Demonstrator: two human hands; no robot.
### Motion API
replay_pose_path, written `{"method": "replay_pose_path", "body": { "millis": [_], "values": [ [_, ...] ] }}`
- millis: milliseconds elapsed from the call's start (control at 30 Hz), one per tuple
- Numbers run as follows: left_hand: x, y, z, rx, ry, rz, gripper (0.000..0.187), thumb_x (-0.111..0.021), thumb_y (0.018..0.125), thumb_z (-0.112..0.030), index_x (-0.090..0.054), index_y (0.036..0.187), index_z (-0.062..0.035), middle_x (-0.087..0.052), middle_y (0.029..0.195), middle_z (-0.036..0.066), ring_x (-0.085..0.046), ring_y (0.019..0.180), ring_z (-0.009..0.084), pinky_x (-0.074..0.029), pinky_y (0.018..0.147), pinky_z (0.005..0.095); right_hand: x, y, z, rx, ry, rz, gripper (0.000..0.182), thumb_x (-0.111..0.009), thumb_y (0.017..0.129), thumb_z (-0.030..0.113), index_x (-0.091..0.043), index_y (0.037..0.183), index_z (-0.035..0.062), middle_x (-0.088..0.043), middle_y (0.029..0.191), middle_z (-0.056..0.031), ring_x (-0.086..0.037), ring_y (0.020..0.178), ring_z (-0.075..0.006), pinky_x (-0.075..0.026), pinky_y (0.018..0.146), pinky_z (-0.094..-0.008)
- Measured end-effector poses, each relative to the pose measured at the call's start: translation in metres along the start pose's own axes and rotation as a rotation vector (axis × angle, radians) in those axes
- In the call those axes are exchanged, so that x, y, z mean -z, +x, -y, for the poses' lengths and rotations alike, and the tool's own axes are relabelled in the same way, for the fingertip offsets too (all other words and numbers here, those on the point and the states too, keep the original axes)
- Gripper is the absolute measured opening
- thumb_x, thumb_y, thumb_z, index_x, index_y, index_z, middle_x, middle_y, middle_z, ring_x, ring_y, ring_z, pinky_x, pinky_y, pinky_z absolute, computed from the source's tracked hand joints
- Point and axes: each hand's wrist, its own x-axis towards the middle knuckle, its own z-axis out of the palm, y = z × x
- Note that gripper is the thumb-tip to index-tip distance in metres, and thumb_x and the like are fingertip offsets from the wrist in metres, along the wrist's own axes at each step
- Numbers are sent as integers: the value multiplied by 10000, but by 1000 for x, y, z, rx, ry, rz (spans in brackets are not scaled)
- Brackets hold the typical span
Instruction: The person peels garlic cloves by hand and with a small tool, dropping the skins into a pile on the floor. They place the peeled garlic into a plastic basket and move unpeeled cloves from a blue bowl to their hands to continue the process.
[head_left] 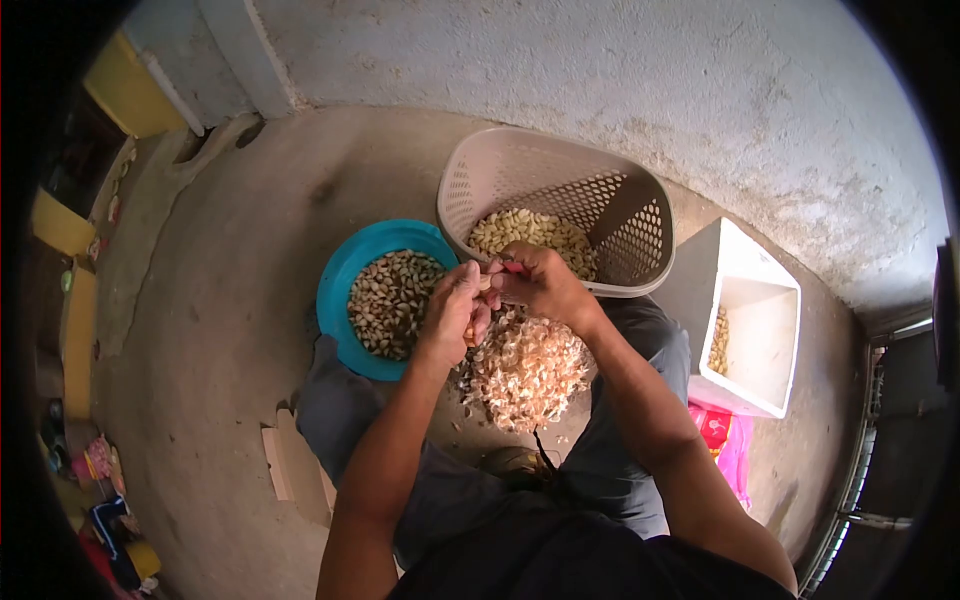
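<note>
My left hand [458,308] is closed, with a garlic clove [486,283] pinched at its fingertips. Meeting it at the clove, my right hand [548,287] grips a small knife with a red handle [514,267]; the blade is hidden by the fingers. Below both hands lies a heap of papery garlic skins [528,372] between my legs. A blue basin [338,275] holding unpeeled garlic cloves [385,305] is by my left hand. Just beyond the hands, a beige plastic basket [545,147] contains pale peeled cloves [535,232].
On the right stands a white foam box [782,345] with some cloves inside, and a pink and red bag [722,435] lies beside it. A piece of cardboard [292,465] is on the floor at left. The wall [650,75] rises behind the basket.
</note>
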Motion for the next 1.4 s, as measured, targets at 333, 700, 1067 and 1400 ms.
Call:
{"method": "replay_pose_path", "body": {
  "millis": [333, 700, 1067, 1400],
  "values": [
    [1, -2, -1, 26, -40, 81, 277, -467, 1095, -295, -603, 1154, -60, -693, 971, 147, -473, 445, 84, -385, 369, 243, 7, 2, 6, -16, -313, -119, 127, -705, 889, 55, -623, 877, -42, -593, 691, -101, -518, 674, -131, -463, 622, -338],
    [-9, -5, -3, -131, 134, -44, 340, -513, 1083, -325, -578, 1185, -8, -708, 1002, 150, -449, 425, 63, -350, 349, 215, 26, -16, 22, -102, -871, -50, 163, -689, 826, 61, -668, 979, 8, -685, 849, -235, -694, 846, -395, -527, 735, -471],
    [-5, 0, 4, 11, -84, -113, 333, -568, 1060, -367, -621, 1087, -39, -564, 746, 20, -455, 417, 78, -362, 333, 245, 17, -14, 17, 3, -538, -39, 221, -644, 844, 18, -603, 1057, -22, -649, 837, -183, -658, 814, -379, -510, 752, -426],
    [-1, 0, -3, 15, -172, -41, 241, -495, 1088, -243, -626, 1119, -44, -637, 837, 69, -468, 436, 83, -386, 362, 247, 16, -11, 20, -20, -332, -24, 205, -686, 945, 162, -631, 1037, -14, -686, 868, -186, -685, 826, -373, -518, 740, -430]
  ]
}}
